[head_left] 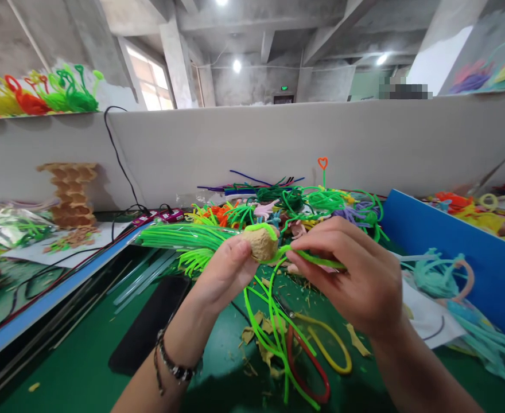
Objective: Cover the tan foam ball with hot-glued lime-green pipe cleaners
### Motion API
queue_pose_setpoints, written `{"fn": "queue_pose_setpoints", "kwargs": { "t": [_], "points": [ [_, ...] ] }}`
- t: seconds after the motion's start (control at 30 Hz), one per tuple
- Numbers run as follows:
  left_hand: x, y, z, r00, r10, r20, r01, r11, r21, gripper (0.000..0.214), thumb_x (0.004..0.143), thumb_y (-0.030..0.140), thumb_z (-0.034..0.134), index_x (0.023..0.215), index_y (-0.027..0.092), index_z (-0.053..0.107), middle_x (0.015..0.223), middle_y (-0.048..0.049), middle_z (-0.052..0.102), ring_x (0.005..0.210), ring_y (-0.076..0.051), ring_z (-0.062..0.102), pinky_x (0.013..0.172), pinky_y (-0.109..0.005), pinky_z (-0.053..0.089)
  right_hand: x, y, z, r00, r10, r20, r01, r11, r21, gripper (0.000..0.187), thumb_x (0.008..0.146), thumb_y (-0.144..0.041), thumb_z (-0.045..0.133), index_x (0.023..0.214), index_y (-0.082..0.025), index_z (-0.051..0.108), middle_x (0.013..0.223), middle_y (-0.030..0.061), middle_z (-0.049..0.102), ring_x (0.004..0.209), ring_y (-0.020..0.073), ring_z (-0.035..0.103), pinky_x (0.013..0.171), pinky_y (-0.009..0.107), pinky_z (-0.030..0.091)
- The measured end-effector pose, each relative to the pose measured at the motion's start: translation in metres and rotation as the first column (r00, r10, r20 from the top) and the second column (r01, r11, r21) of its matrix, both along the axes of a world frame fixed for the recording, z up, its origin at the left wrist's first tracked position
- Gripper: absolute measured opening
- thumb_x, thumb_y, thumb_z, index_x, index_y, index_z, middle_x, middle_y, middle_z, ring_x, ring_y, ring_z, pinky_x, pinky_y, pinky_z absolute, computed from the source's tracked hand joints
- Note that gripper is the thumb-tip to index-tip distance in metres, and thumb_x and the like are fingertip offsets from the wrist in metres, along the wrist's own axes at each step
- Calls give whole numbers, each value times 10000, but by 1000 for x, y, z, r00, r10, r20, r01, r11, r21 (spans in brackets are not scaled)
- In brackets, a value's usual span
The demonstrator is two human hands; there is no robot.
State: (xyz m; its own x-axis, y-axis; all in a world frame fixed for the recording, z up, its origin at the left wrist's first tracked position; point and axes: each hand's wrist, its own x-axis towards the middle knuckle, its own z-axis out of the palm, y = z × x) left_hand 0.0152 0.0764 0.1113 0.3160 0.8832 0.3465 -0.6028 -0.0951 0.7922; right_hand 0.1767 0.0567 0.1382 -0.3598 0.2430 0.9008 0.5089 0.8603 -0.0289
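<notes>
My left hand (230, 267) is closed around a small tan cup-shaped piece (261, 244) with a rough, papery surface. Along its top edge runs a bright green fuzzy strand, which looks like a pipe cleaner (284, 250). The thumb and fingers of my right hand (351, 269) pinch this pipe cleaner just right of the cup. Below the hands, more loose green pipe cleaners (274, 321) trail over the table. Scissors (306, 344) with one red and one yellow handle lie partly under them, among torn tan scraps (270, 327).
A black phone-like slab (151, 324) lies left of my left forearm. Behind the hands are a bundle of green pipe cleaners (183, 236) and a colourful heap (287, 201). A blue panel (454, 264) stands at right. Cables and a power strip (162, 215) are at back left.
</notes>
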Motion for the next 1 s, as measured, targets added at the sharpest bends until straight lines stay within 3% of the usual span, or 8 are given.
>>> {"fn": "queue_pose_setpoints", "kwargs": {
  "t": [0.23, 0.4, 0.6, 0.77, 1.0],
  "points": [
    [6, -2, -6, 996, -92, -6, 91, 994, -62, 371, 583, 513, 743, 796, 210, 717, 808, -25, 710, 831, -205, 631, 799, -293, 468, 10, 0, 1, 993, -90, 75, 79, 987, 138, 47, 820, -198, 588, 855, -226, 577, 725, -22, 581, 678, 94, 552, 605, 225, 475],
    [13, -7, -5, 981, -192, 42, 195, 977, -83, 342, 612, 482, 741, 835, 223, 717, 803, -3, 713, 816, -176, 634, 816, -268, 467, 15, -2, -1, 994, -70, 78, 55, 981, 184, 36, 810, -207, 609, 805, -218, 575, 684, -37, 559, 617, 63, 519, 538, 185, 454],
    [14, -11, -4, 977, -212, 32, 214, 972, -95, 355, 601, 471, 752, 833, 205, 712, 787, -28, 707, 876, -220, 630, 874, -320, 448, 14, -2, -1, 999, -27, 27, 23, 990, 137, 58, 796, -190, 619, 811, -235, 586, 662, -40, 557, 598, 66, 533, 497, 185, 455],
    [12, -12, -4, 975, -219, 23, 220, 972, -82, 298, 619, 447, 750, 821, 230, 714, 783, -5, 703, 805, -170, 630, 801, -265, 465, 12, -2, 1, 1000, -6, 19, 4, 996, 90, 70, 794, -182, 619, 816, -241, 588, 665, -32, 569, 586, 78, 534, 496, 206, 457],
    [6, -9, -3, 961, -246, -126, 248, 969, 0, 396, 585, 521, 737, 786, 180, 728, 764, -76, 710, 852, -257, 645, 760, -321, 476, 12, -5, 7, 991, 132, -30, -133, 991, -29, 143, 757, -136, 651, 827, -231, 569, 704, -39, 622, 606, 80, 554, 563, 213, 476]
  ]
}}
